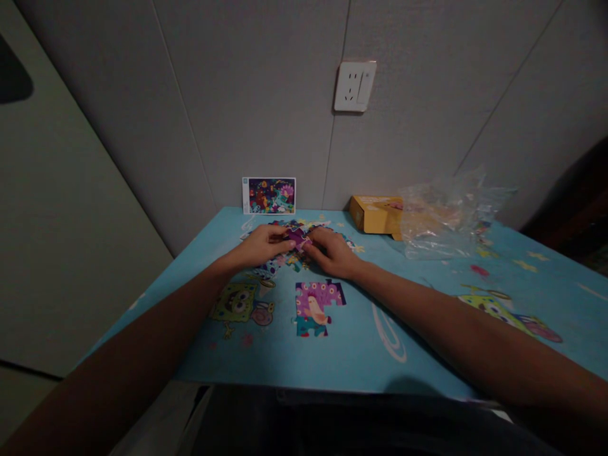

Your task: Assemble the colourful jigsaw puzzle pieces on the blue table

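Joined puzzle pieces (316,308) lie nearest on the blue table (427,354); beyond them, left hand (260,246) and right hand (332,252) meet, fingertips pinching a purple piece (297,237) over the loose pile (289,259) near the wall (266,95)

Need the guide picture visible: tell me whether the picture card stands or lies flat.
Standing. The picture card rests upright on its long edge at the back of the table, against the wall, printed side facing the camera.

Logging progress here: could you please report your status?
Left hand, right hand: both on purple puzzle pieces. Loose pile beneath. Joined section apart, nearer.
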The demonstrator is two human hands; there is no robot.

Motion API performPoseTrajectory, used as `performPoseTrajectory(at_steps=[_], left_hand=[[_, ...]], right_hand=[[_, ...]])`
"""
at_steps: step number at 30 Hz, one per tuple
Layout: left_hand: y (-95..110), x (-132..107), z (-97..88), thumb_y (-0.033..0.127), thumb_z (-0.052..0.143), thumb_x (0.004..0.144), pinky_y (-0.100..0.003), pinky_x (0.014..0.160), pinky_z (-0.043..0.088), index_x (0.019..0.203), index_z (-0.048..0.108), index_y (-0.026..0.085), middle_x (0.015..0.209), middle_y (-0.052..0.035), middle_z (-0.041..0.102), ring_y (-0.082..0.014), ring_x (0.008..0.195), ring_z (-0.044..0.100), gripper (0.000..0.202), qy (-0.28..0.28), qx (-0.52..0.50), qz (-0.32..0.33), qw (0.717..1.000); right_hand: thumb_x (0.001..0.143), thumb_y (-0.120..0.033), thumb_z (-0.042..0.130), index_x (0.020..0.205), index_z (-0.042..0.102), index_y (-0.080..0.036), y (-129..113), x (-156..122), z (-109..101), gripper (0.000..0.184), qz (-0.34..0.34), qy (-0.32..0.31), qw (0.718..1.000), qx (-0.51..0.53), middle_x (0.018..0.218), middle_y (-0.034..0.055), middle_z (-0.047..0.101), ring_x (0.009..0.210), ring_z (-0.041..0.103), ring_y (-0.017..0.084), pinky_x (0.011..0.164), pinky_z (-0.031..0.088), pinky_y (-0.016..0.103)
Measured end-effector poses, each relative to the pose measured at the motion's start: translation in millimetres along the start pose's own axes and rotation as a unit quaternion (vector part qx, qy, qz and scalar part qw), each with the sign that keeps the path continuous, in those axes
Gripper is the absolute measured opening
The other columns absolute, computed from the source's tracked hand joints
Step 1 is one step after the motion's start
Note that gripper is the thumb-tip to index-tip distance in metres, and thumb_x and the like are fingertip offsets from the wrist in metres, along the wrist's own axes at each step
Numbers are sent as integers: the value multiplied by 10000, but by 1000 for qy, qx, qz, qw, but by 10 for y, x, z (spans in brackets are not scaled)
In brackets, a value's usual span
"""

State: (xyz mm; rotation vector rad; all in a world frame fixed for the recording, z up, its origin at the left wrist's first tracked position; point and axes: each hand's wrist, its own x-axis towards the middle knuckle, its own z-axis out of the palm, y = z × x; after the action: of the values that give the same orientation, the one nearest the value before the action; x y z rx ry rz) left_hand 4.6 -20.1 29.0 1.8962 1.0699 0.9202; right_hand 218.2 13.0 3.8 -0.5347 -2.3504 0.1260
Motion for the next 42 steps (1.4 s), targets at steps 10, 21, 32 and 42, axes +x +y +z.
performPoseTrajectory(at_steps=[10,21,32,42], left_hand=[[12,-35,-47,272,660,724,-216,551,385,809,534,150,579,32,593,-98,535,536,195,-37,-24,-25,999],[80,-73,3,278,665,756,-221,575,424,1111,531,119,755,-71,728,-117,586,595,412,-76,10,-19,997],[52,-94,-11,374,692,777,-282,777,461,999,688,182,895,-39,707,-174,825,637,293,-46,297,140,943],[41,-60,45,352,670,826,-276,768,452,949,728,163,859,-68,700,-163,791,621,233,-81,298,190,932]], right_hand=[[1007,-395,244,790,437,-215,34,-15,14,342,14,37,999,4,738,52,514,697,448,199,671,360,340],[1007,-414,218,767,429,-222,47,-15,12,373,46,26,999,-8,724,52,509,699,461,205,673,361,343],[990,-403,303,769,440,-216,25,-6,-8,320,83,34,996,8,728,40,520,685,460,190,657,343,317],[985,-385,299,773,452,-207,39,-14,10,316,77,31,997,6,736,49,524,685,464,191,658,346,320]])
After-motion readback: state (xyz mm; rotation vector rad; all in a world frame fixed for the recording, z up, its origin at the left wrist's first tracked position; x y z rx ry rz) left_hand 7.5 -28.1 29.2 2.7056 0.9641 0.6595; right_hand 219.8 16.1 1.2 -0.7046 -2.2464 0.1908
